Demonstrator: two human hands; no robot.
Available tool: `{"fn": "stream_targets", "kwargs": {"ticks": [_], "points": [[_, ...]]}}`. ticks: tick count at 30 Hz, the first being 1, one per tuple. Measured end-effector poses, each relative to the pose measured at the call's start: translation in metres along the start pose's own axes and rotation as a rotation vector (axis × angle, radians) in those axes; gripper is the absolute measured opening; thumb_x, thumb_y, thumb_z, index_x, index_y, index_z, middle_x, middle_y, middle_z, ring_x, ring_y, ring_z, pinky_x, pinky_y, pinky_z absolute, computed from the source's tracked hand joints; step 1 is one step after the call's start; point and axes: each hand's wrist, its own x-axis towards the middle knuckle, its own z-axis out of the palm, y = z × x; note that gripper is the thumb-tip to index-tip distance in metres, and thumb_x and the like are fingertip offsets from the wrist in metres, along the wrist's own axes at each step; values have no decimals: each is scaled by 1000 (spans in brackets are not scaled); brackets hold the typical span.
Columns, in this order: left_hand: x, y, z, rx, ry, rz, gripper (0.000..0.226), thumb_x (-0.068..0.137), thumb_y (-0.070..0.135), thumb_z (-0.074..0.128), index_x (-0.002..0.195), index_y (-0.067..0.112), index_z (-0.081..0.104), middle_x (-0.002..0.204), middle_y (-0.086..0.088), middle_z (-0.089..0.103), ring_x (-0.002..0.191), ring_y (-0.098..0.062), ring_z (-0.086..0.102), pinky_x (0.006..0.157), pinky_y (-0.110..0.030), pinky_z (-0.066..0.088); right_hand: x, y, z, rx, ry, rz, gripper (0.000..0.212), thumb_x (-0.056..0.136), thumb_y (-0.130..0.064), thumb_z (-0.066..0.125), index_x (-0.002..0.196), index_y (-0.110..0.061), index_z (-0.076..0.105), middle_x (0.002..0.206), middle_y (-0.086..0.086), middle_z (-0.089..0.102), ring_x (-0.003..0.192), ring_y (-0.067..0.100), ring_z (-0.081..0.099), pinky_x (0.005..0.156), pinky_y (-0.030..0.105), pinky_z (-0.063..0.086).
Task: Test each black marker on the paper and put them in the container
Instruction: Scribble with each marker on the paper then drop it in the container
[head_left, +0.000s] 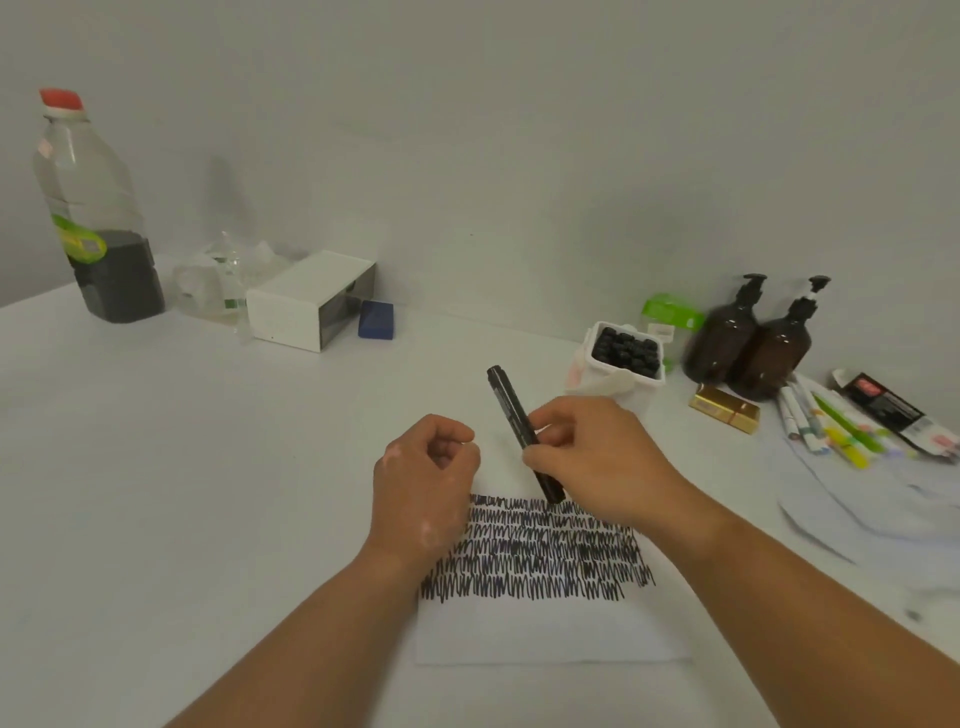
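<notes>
Black marker (511, 405), one, pinched by right hand (597, 457) fingers, tip at one scribbled paper (545, 634), left hand (421, 478) fingers curled, contents unseen

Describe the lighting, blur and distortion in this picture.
Head view: soft, even light, only faint shadows on the table; wide-angle distortion tilts the bottle at left; the marker and scribbled paper read fairly sharp; the pens at far right are smeared.

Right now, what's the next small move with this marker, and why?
Probably scribble a short test line: the right hand grips the black marker with its lower end on the paper, at the top edge of the scribbles.
</notes>
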Motion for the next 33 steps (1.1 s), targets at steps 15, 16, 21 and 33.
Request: {"fn": "stream_targets", "kwargs": {"ticks": [15, 16, 21, 33], "points": [[-84, 41, 20, 225, -656, 441, 29, 89, 41, 70, 116, 36, 64, 102, 19, 71, 93, -1, 67, 76, -8, 48, -118, 88, -19, 1064, 71, 70, 22, 79, -13, 74, 97, -24, 77, 109, 11, 79, 101, 24, 76, 75, 30, 61], [-85, 42, 22, 231, -662, 469, 30, 90, 38, 71, 119, 33, 65, 101, 17, 71, 91, -2, 67, 77, -12, 50, -120, 86, -18, 1054, 55, 43, 23, 78, -13, 75, 96, -27, 78, 108, 9, 79, 99, 21, 76, 74, 29, 60], [-82, 43, 24, 384, -595, 644, 24, 90, 14, 68, 113, 17, 70, 84, 17, 64, 70, -3, 56, 70, -9, 41, -122, 85, -14, 906, 100, -17, 24, 76, -16, 75, 96, -28, 79, 80, 2, 74, 66, 11, 63, 62, 27, 54], [-82, 42, 33, 422, -721, 734, 19, 106, 44, 41, 102, 32, 55, 83, 36, 51, 74, 12, 50, 65, -5, 33, -125, 77, -3, 860, 127, -67, 19, 69, -36, 78, 82, -24, 73, 56, -8, 62, 50, 11, 55, 51, 23, 45]]}}
